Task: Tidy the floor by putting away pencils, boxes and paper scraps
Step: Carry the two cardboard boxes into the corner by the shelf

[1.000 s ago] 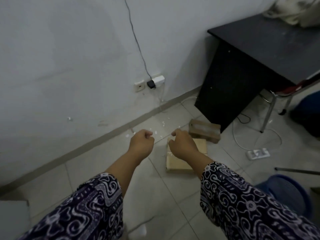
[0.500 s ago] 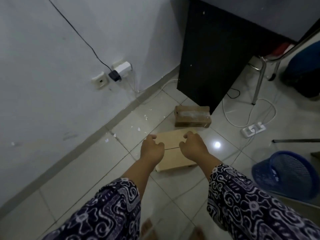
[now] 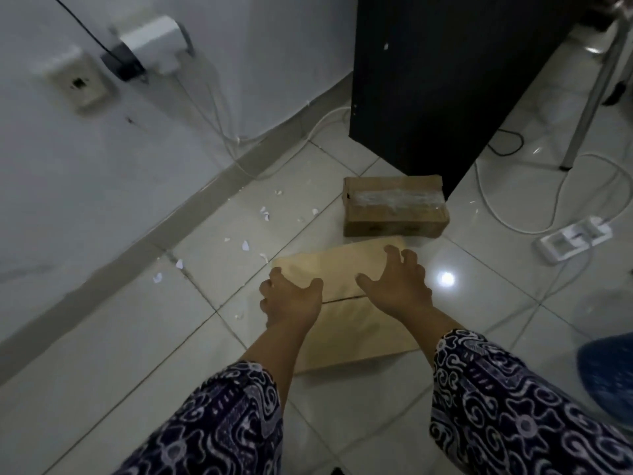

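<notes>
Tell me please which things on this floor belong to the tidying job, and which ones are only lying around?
Belong to the job: flat tan box, taped brown box, paper scraps.

Only lying around: power strip, white cable, black desk panel, blue basket.

Dim, bluish room; a light glares off the floor tiles (image 3: 447, 279); edges bend and blur.

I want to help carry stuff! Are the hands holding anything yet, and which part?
Nothing is lifted yet. The left hand and right hand are spread open over the flat light-brown cardboard box on the floor, near its far half.
</notes>
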